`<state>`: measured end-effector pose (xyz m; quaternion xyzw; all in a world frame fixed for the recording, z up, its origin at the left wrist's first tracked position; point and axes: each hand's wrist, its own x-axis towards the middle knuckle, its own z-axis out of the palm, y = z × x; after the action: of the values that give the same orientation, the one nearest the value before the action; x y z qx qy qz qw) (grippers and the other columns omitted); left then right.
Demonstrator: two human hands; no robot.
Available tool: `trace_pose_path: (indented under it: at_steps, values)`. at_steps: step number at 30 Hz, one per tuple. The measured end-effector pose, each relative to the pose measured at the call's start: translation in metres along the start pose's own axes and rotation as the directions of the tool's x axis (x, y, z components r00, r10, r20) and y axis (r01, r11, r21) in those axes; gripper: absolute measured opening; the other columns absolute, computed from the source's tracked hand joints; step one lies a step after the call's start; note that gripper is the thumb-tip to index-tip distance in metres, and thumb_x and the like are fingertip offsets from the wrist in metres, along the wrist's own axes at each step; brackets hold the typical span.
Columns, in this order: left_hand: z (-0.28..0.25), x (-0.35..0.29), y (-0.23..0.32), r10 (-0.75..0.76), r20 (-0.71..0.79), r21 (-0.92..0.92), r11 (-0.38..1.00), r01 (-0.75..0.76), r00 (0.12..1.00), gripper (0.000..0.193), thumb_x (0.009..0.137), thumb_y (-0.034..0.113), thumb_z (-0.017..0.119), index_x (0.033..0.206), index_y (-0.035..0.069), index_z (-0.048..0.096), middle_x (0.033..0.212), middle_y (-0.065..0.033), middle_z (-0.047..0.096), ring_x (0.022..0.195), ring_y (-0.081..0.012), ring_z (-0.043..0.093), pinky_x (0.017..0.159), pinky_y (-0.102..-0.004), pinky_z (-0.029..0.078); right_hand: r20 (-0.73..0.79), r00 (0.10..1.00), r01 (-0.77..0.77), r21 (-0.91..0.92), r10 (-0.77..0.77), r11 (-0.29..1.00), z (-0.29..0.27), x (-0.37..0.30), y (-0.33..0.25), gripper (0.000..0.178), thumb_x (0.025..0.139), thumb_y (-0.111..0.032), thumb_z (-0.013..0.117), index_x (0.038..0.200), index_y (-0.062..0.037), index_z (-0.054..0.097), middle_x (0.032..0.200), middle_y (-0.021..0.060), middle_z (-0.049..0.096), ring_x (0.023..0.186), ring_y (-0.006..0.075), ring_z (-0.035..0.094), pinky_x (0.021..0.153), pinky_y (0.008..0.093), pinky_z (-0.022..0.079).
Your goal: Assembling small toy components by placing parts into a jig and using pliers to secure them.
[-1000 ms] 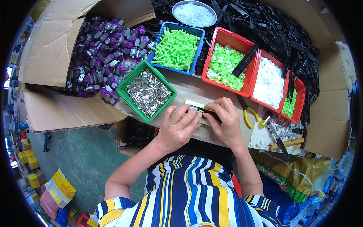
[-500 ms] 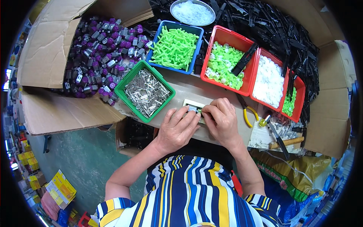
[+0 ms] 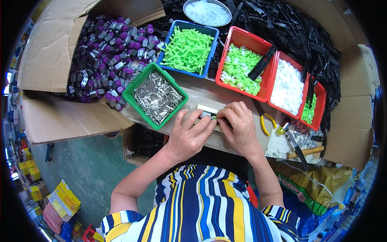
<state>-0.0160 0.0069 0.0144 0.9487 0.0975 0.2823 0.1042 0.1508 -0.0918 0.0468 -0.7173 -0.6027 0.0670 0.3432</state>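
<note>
A cream-coloured block (image 3: pixel 207 109) lies on the worktable before me, with a small black part in it that shows a grey-blue piece. My left hand (image 3: pixel 188 136) is closed at the near left of the block, its fingertips pressed on the black part. From the right, my right hand (image 3: pixel 240 128) pinches at the same part with thumb and forefinger. A small light-green piece (image 3: pixel 214 117) shows between the fingertips of both hands. Most of the black part is hidden under my fingers.
Behind stand a green bin (image 3: pixel 186 98) of metal pins, a blue bin (image 3: pixel 209 60) of green sticks, and red bins (image 3: pixel 264 92) of green and white pieces. Purple-and-grey motors (image 3: pixel 109 52) fill the left. Yellow-handled pliers (image 3: pixel 263 125) and a hammer (image 3: pixel 296 147) lie right.
My hands stay at the block with only slight finger shifts. My left forefinger has lifted a little, and the whole view has shifted slightly.
</note>
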Motion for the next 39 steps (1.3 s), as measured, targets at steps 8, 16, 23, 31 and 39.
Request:
trace_pose_path:
  at_steps: [8,16,23,31,39]
  values:
    - [-0.001,0.002,0.000,-0.023,-0.008,-0.042,0.999,0.023,1.000,0.033,0.077,0.015,0.079,0.108,0.009,0.072,0.111,-0.0040,0.061,0.110,-0.0263,0.057,0.098,-0.0471,0.039,-0.017,1.000,-0.006,0.070,0.007,0.998,-0.002,0.001,0.001,0.014,0.078,-0.003,0.073,0.089,-0.0048,0.066,0.088,0.0071,0.061,0.085,0.0267,0.059,0.073,0.0395,0.044]
    - [-0.002,0.003,-0.002,-0.035,-0.011,-0.072,0.997,0.034,0.999,0.033,0.075,0.014,0.079,0.107,0.009,0.072,0.110,-0.0038,0.061,0.111,-0.0259,0.056,0.103,-0.0486,0.037,-0.033,0.998,0.045,-0.010,-0.045,0.999,0.002,0.000,-0.001,0.013,0.078,-0.004,0.074,0.087,-0.0052,0.065,0.084,0.0059,0.060,0.083,0.0257,0.058,0.069,0.0380,0.040]
    - [0.001,0.003,0.001,-0.024,-0.017,-0.069,0.997,0.023,1.000,0.034,0.075,0.012,0.079,0.108,0.009,0.072,0.110,-0.0043,0.062,0.110,-0.0263,0.057,0.104,-0.0498,0.035,-0.061,0.998,-0.030,0.058,0.033,0.998,0.005,-0.001,-0.001,0.013,0.076,0.000,0.073,0.084,-0.0022,0.063,0.082,0.0083,0.059,0.081,0.0283,0.058,0.069,0.0396,0.044]
    - [-0.006,0.004,0.000,-0.079,0.021,-0.189,0.979,0.082,0.997,0.033,0.078,0.010,0.077,0.110,0.008,0.072,0.111,-0.0052,0.064,0.110,-0.0287,0.057,0.105,-0.0513,0.035,-0.002,0.994,-0.107,0.192,0.109,0.976,-0.001,0.000,0.004,0.012,0.078,0.003,0.073,0.086,0.0014,0.064,0.083,0.0100,0.059,0.080,0.0264,0.059,0.068,0.0374,0.047]
    - [-0.021,-0.003,-0.006,-0.148,-0.197,-0.166,0.979,0.116,0.969,0.030,0.072,0.000,0.078,0.101,0.005,0.074,0.103,-0.0074,0.067,0.104,-0.0299,0.058,0.088,-0.0433,0.046,-0.010,0.993,-0.113,0.215,0.118,0.970,-0.004,0.002,0.002,0.014,0.078,0.001,0.075,0.087,0.0024,0.065,0.083,0.0106,0.060,0.080,0.0255,0.060,0.067,0.0365,0.049]
